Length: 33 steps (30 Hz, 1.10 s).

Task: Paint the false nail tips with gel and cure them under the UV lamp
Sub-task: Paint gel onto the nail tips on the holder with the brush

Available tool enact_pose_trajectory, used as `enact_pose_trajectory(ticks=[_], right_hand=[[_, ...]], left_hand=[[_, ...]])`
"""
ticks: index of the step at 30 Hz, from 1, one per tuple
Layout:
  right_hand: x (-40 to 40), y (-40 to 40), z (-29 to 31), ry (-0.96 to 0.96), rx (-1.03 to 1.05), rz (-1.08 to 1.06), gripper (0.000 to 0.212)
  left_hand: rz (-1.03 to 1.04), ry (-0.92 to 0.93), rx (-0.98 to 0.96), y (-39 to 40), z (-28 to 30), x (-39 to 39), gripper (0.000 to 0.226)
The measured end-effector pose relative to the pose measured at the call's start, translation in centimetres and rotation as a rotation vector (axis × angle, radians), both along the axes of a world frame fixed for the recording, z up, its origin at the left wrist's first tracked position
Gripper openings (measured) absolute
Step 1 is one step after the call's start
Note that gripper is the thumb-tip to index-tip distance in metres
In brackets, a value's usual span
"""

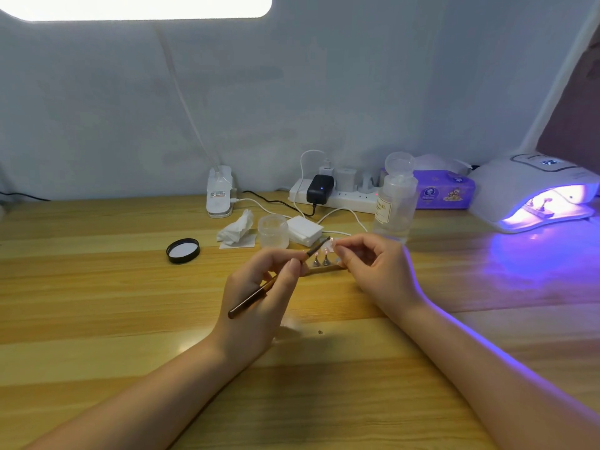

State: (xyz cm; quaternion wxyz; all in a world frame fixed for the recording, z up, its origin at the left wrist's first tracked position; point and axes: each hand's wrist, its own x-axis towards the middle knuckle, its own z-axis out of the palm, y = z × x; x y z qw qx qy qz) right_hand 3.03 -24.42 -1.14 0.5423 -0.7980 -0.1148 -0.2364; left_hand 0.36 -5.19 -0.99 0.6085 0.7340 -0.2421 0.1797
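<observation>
Two nail tips [320, 258] blurred — right hand [378, 266] hides others.

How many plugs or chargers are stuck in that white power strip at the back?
3 that I can see on the power strip: black adapter, white charger, white plug. The bottle may hide more.

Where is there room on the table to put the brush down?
The widest bare wood lies left of the left hand, below the black lid. More bare wood lies between the two forearms. It is crowded behind the hands: tissue, jar, cotton pads, bottle, power strip. The lamp fills the far right.
</observation>
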Motion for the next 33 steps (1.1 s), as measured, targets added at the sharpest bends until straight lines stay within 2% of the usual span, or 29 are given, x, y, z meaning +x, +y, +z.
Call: enact_pose_trajectory(ticks=[7, 10, 16, 21, 28, 33], right_hand=[[0.06, -0.02, -0.08, -0.037, -0.063, -0.032, 0.014], [0.07, -0.03, -0.09, -0.042, -0.06, -0.045, 0.013], [-0.04, 0.02, -0.02, -0.084, -0.103, -0.054, 0.014], [0.0, 0.0, -0.1, -0.072, -0.081, -0.063, 0.013], [-0.06, -0.06, -0.06, 0.01, -0.013, -0.031, 0.011], [-0.15, 0.11, 0.05, 0.041, 0.01, 0.004, 0.012]], left_hand=[[-0.02, -0.047, 0.074, -0.04, -0.07, 0.03, 0.018], [-0.014, -0.06, 0.075, 0.09, -0.06, -0.04, 0.026], [0.005, -0.063, 0.079, -0.01, -0.03, 0.09, 0.016], [-0.019, -0.082, 0.124, 0.2, -0.07, 0.14, 0.022], [-0.001, 0.022, -0.003, 0.07, -0.03, 0.24, 0.018], [-0.073, 0.123, -0.092, -0.06, -0.24, 0.28, 0.019]])
